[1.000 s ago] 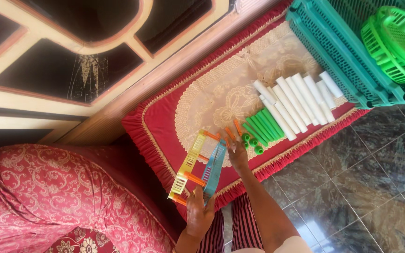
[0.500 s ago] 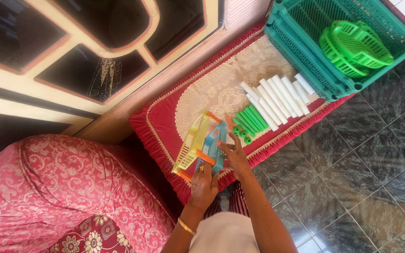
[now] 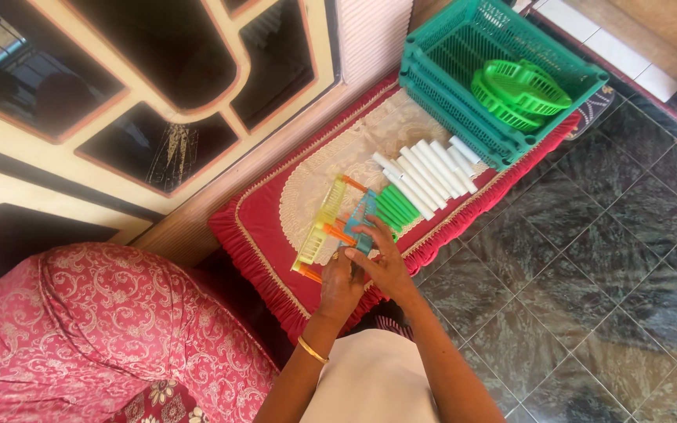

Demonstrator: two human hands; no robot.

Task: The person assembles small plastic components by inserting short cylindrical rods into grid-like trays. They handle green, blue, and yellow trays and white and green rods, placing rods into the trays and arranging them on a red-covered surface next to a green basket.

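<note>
At the bottom centre of the frame, the person's left hand (image 3: 340,288) and right hand (image 3: 385,262) meet over a small plastic rack (image 3: 337,227), a yellow grid panel and a blue grid panel joined by orange rods. Both hands are closed on it, the left holding its lower end, the right with fingers pinching the blue panel. The rack sits low over a red cloth with a cream lace centre (image 3: 276,235), tilted up towards the middle of the frame.

To the lower left lies a red patterned cushion (image 3: 103,329); dark glossy floor tiles (image 3: 589,274) fill the right.

Just beyond the rack lie green tubes (image 3: 393,207), partly hidden by the right hand, then a row of white tubes (image 3: 426,168). Farther, at the upper right, a teal mesh crate (image 3: 464,102) holds a bright green basket (image 3: 523,92).

Compared with half a second ago, the right hand has shifted from resting open on the blue panel to gripping it, and the crate now shows whole.
</note>
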